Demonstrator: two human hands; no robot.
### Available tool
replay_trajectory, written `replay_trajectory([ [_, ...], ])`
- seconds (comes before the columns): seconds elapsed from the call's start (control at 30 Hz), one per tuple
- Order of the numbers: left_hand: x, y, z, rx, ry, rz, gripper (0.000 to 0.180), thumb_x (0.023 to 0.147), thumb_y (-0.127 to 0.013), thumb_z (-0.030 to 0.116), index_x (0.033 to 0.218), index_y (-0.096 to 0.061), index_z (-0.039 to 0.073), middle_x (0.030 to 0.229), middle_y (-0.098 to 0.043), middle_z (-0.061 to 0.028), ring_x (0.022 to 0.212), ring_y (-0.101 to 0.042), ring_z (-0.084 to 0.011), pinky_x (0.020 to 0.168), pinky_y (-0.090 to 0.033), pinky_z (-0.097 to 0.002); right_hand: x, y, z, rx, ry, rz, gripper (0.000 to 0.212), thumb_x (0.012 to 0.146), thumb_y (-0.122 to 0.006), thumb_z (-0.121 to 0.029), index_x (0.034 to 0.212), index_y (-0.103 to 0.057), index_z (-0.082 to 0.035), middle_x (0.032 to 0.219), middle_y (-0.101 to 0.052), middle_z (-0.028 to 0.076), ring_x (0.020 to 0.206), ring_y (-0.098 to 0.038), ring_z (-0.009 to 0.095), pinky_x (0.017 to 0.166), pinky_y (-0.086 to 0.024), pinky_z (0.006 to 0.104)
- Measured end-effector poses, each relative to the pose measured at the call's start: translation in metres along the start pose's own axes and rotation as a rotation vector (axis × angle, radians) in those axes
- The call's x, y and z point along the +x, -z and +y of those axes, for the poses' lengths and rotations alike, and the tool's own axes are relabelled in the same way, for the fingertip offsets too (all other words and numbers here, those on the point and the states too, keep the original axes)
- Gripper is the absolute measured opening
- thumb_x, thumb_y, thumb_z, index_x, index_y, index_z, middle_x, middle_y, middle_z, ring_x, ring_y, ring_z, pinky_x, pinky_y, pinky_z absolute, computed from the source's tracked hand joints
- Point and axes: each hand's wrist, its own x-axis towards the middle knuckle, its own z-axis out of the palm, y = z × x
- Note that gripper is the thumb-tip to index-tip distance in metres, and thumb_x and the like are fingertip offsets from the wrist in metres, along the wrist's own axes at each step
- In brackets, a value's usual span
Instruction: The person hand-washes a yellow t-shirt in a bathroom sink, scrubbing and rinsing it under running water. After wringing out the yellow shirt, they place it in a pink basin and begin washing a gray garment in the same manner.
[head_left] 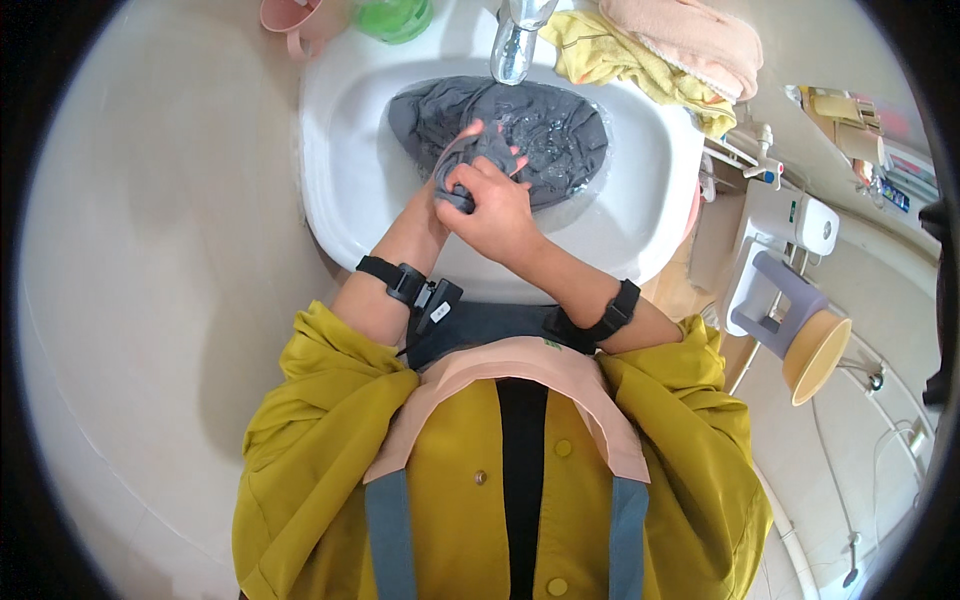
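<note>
A dark grey wet garment [565, 140] lies bunched in water in the white sink [650, 180]. My right hand [493, 208] is closed round a fold of that cloth, over the near part of the basin. Under and beyond it, my left hand [465, 140] grips the same fold; most of its palm is covered by cloth and by the right hand, with a few fingertips showing. Both hands are close together, above the near left of the garment. Small bubbles show on the water. What kind of garment it is I cannot tell.
A chrome faucet [512, 50] juts over the sink's far edge. On the far right rim lie a yellow cloth [590, 45] and a pink towel [690, 40]. A pink cup [295, 22] and a green container [393, 18] stand far left. A shelf with toiletries [850, 115] hangs right.
</note>
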Motion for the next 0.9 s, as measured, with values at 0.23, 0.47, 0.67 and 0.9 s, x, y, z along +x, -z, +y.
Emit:
replay_trajectory([
  [0.23,-0.022,-0.041,0.0,0.102,-0.037,0.07,0.037,0.092,-0.036,0.031,0.111,-0.052,0.004,0.112,-0.056,-0.0126,0.105,-0.053,-0.0248,0.093,-0.041,-0.0417,0.05,0.003,0.066,0.059,-0.187,0.368,0.023,0.072,-0.054,-0.009,0.093,-0.052,0.001,0.095,-0.048,0.022,0.089,-0.047,0.037,0.079,-0.039,0.0447],
  [0.47,-0.03,-0.041,-0.003,0.123,-0.071,0.111,0.033,0.091,-0.031,0.017,0.11,-0.052,0.001,0.112,-0.055,-0.0137,0.105,-0.052,-0.0253,0.092,-0.042,-0.0407,0.026,-0.006,0.025,-0.073,-0.314,0.339,0.02,0.078,-0.055,-0.019,0.09,-0.054,-0.003,0.097,-0.05,0.021,0.094,-0.052,0.037,0.082,-0.042,0.0418],
  [0.67,-0.036,-0.041,0.006,0.077,-0.062,0.04,0.048,0.092,-0.036,0.037,0.121,-0.043,-0.001,0.118,-0.051,-0.0144,0.111,-0.049,-0.0251,0.095,-0.039,-0.0432,0.01,-0.007,0.015,0.081,-0.215,0.373,0.034,0.077,-0.061,-0.023,0.1,-0.053,0.001,0.097,-0.049,0.025,0.094,-0.045,0.034,0.084,-0.038,0.0378],
  [0.9,-0.038,-0.02,0.017,0.021,0.096,-0.122,0.07,0.091,-0.027,0.054,0.131,-0.029,-0.003,0.132,-0.04,-0.0199,0.118,-0.042,-0.0357,0.101,-0.033,-0.0421,-0.022,0.002,-0.034,0.237,-0.133,-0.08,0.031,0.07,-0.06,-0.018,0.097,-0.056,-0.003,0.085,-0.057,0.016,0.075,-0.057,0.031,0.07,-0.046,0.0395],
])
